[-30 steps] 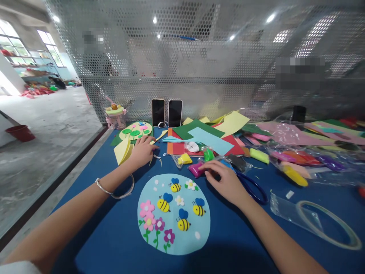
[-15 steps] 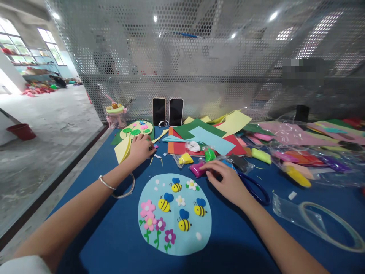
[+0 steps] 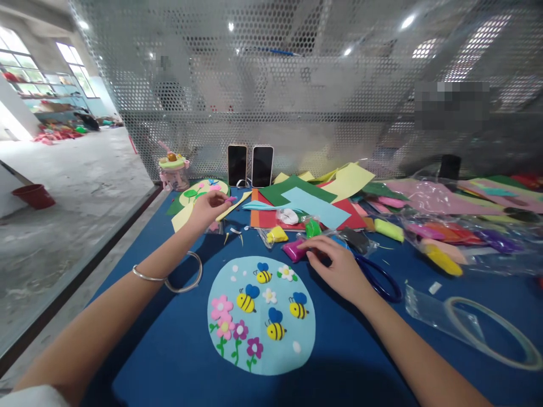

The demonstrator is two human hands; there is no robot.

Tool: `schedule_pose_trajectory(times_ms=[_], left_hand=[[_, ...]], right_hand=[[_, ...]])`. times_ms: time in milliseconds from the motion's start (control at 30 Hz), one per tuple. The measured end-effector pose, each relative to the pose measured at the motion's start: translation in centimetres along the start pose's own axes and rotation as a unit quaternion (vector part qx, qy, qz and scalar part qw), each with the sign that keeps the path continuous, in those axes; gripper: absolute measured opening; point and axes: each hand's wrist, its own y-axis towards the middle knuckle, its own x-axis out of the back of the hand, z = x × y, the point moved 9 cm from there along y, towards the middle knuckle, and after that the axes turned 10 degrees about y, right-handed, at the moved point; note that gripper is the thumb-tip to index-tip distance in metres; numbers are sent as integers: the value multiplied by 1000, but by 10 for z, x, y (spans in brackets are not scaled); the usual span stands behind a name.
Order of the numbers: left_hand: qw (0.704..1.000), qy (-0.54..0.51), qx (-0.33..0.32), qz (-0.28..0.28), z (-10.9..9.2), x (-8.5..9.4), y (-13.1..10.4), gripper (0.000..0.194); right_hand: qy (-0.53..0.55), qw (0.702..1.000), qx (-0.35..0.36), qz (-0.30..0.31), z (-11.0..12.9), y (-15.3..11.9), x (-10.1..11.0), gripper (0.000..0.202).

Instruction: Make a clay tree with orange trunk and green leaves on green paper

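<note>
My left hand (image 3: 208, 208) is raised at the left over yellow paper, its fingers closed on a small purple piece (image 3: 231, 199). At the centre right, my right hand (image 3: 333, 260) rests with its fingertips on a magenta clay packet (image 3: 293, 250); the fingers are bent around its edge. Between my forearms lies a light blue round sheet (image 3: 280, 294) decorated with clay bees, pink and purple flowers and white flowers. Yellow (image 3: 276, 234) and green (image 3: 313, 228) clay packets sit just behind the magenta one.
Two phones (image 3: 237, 165) stand at the back, beside a lidded cup (image 3: 173, 172). Coloured paper sheets (image 3: 316, 206) and bagged clay (image 3: 443, 260) cover the back right. Blue scissors handles (image 3: 384, 282) and a tape ring (image 3: 494, 333) lie at the right; a ring (image 3: 199, 271) lies by my left forearm.
My left hand has lifted and turned, bringing the small purple piece into clearer view between its fingers. My right hand has barely moved.
</note>
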Motion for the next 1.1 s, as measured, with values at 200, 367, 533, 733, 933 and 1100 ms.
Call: schedule_pose_trajectory(times_ms=[200,367,533,733,933,1100], left_hand=[[985,-158,29,67,-13,-16,-22,36],[972,-208,22,105,-35,-23,-39,35],[973,-227,22,47,-32,6,-28,27],[975,-222,21,17,-28,20,-22,31],[973,-226,33,-23,-21,27,-21,29],[968,-237,56,-62,-10,46,-17,30]], right_hand=[[74,997,11,-13,43,35,-21,26],[168,986,-1,8,71,83,-51,33],[186,982,-14,-38,65,106,-54,9],[203,978,15,-33,78,120,-70,19],[159,984,19,-77,79,129,-70,14],[73,993,17,-86,69,133,-62,13]])
